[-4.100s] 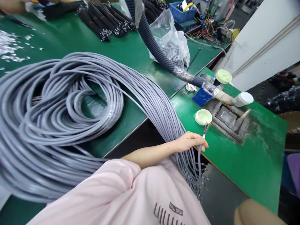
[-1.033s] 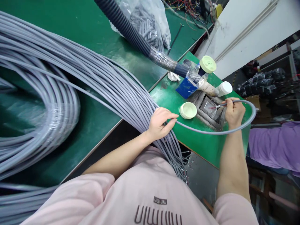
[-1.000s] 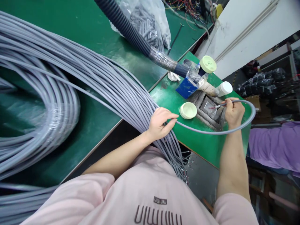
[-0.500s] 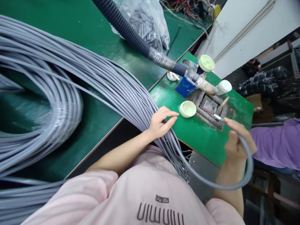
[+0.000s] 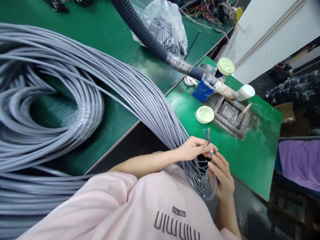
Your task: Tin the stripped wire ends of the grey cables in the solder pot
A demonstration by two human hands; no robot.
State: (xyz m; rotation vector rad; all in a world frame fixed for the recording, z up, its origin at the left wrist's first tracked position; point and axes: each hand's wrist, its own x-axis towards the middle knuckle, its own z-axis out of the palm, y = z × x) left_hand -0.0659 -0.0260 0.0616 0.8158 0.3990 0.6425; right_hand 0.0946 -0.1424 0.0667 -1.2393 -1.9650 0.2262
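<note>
A grey cable [image 5: 214, 183] ends in several thin coloured wires [image 5: 207, 135] that fan upward from a white section. My right hand [image 5: 222, 173] is closed around the cable just below that end. From the left, my left hand [image 5: 193, 148] pinches at the base of the wires, thumb and fingers together; a dark strand shows by its fingertips. Under my left forearm runs a thick bundle of grey cables [image 5: 150, 100], whose loose ends hang by my shirt. Beyond my hands sits a round pale-green tub [image 5: 205, 114].
A dirty square pot [image 5: 227, 111] with a shiny metal surface, perhaps solder, stands on the green table [image 5: 260, 150]. Over it reaches a black ribbed hose [image 5: 142, 30] with a blue piece [image 5: 203, 91]. A white jar [image 5: 246, 92] is behind. Coiled cable [image 5: 87, 113] lies left.
My right hand has brought the cable end from beside the pot back toward my body. My left hand has moved right and closed on the wires, from empty. The view has shifted slightly.
</note>
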